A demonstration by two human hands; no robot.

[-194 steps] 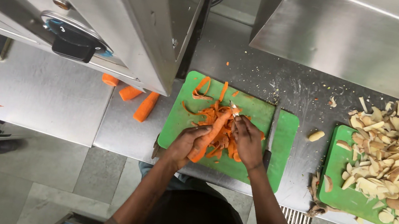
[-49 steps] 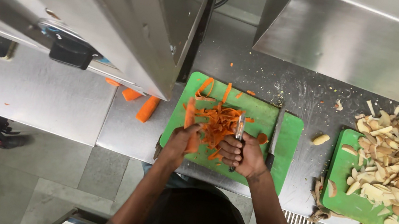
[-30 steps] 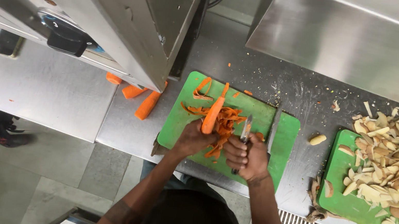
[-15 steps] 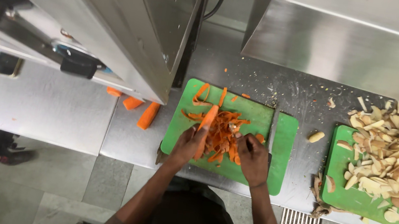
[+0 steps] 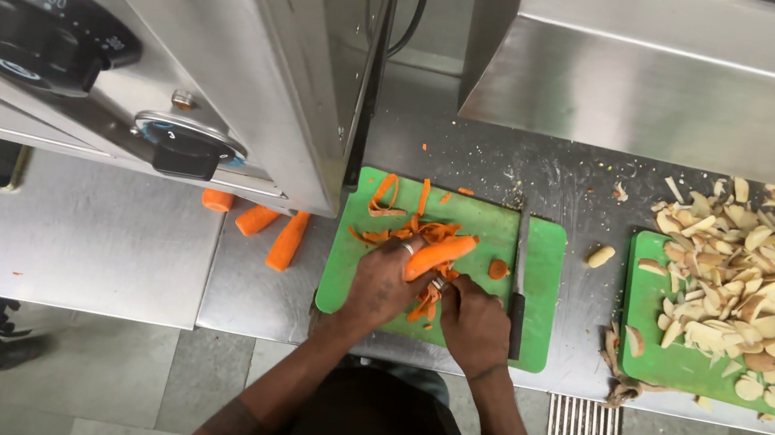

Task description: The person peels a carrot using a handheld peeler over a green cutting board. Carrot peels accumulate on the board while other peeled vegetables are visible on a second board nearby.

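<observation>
Orange carrot (image 5: 440,253) sits in the left hand (image 5: 382,282), grip closed round it over the green cutting board (image 5: 542,270). The right hand (image 5: 474,323) grips a peeler, barely visible; short strokes away from the fingers suit. Peelings (image 5: 398,211) crowd the board; a knife (image 5: 518,286) lies just beside the right hand.

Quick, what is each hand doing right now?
Left hand: closed around a carrot over the green cutting board.
Right hand: closed on a small tool, probably a peeler, against the carrot.

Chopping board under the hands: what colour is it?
Green, clearest in the head view: the board under the carrot.
</observation>
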